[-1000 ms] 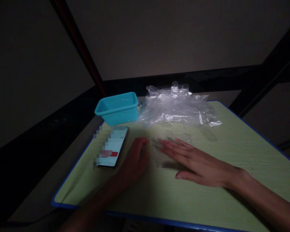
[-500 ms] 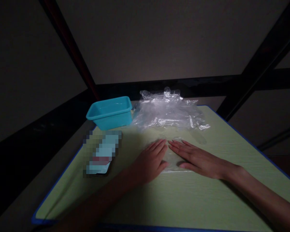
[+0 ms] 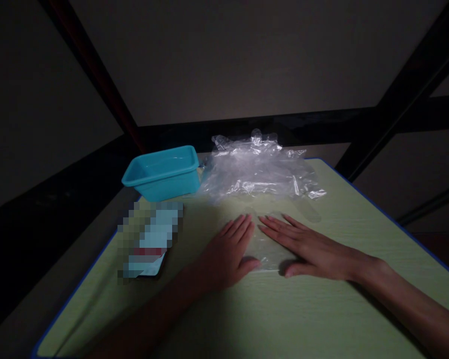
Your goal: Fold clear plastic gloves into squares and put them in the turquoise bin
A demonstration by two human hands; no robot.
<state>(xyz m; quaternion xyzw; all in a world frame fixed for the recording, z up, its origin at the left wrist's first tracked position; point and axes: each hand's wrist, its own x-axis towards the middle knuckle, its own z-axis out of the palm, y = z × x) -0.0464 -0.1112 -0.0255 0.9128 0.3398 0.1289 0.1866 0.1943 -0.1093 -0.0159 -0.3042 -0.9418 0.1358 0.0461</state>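
"How are the fingers set?"

"Both hands' are open and straight, gripping nothing. The left hand (image 3: 228, 255) has its four close together, thumb out; the right hand (image 3: 318, 252) has its slightly spread, thumb apart."

"What are they on?"

"A clear plastic sheet (image 3: 271, 251), flat on the table (image 3: 322, 319). It shows between the hands, its sides partly covered by them."

"And past the fingertips?"

"A crumpled pile (image 3: 260, 169) of shiny clear plastic."

"To the left?"

"A phone (image 3: 159, 234), lit but pixelated, lies near the left hand. Beyond it a blue tub (image 3: 168, 188) sits upright, just beside the pile."

"Farther out?"

"The table's blue edge, then a dim wall (image 3: 228, 60)."
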